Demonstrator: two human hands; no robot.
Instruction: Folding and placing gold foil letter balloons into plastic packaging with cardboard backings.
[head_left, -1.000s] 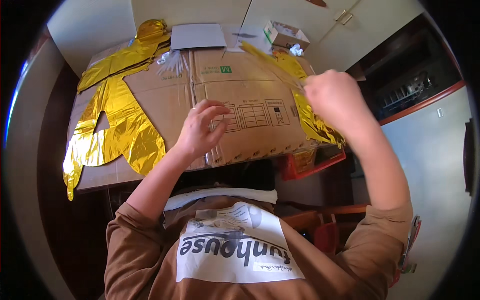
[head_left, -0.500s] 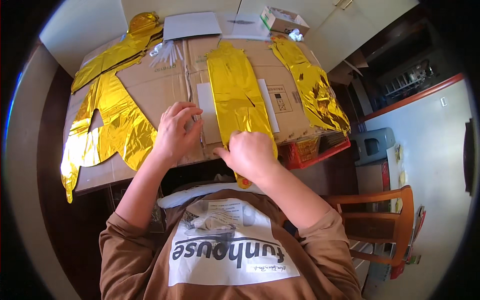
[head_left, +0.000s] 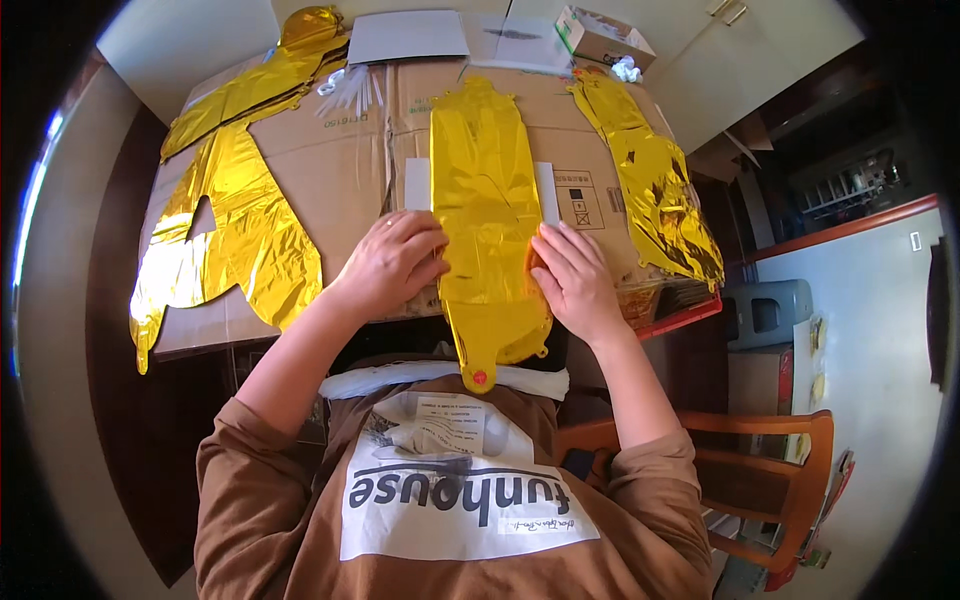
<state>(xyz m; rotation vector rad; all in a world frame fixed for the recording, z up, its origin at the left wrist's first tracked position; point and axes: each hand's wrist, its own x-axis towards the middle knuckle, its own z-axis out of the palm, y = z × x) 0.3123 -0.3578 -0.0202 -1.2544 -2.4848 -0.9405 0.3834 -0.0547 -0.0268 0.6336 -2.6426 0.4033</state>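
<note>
Gold foil piece lay over a white sheet, near end overhanging the cardboard. Left hand and right hand contacted opposite side edges, fingers curved; pinching could not be confirmed.

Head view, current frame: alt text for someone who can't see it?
A person's left hand and right hand rest at opposite edges of a flat gold foil piece lying over a white sheet on cardboard. Gold foil shapes flank it.

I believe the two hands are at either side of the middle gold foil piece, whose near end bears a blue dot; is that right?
Not quite: the head view shows that the dot on the gold foil piece is red, not blue.
</note>
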